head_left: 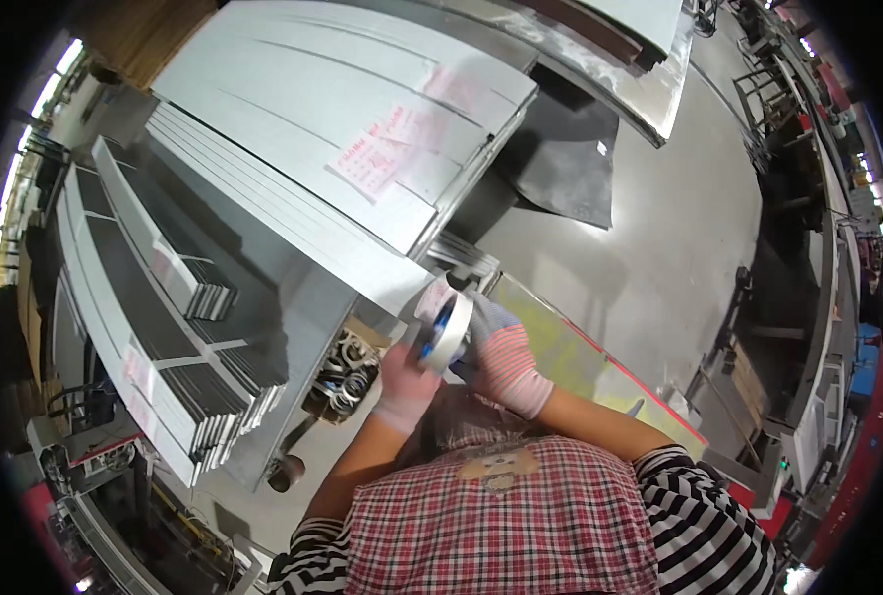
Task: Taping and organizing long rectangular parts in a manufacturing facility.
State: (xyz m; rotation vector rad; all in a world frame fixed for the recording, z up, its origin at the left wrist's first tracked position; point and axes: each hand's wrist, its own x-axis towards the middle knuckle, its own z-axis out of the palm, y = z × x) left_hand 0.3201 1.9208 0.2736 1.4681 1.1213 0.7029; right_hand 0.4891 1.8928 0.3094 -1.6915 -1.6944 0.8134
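A roll of white tape [453,333] with blue inside its ring is held up in front of my apron, beside the near corner of a stack of long pale panels [293,109]. My left hand [408,382], in a pinkish glove and slightly blurred, is closed at the lower left side of the roll. My right hand [509,357], in a grey and orange-striped glove, is bent close against the roll's right side. The roll hides most of its fingers, so its grip cannot be made out. A label with red print [366,164] lies on the top panel.
Bundles of narrow strips [139,327] lie on the grey surface at left. Below its edge, a box [347,367] holds several rolls. A red-edged, yellow-marked board [570,347] is at right. Dark sheet material [570,159] hangs past the stack. Machinery [808,297] lines the far right.
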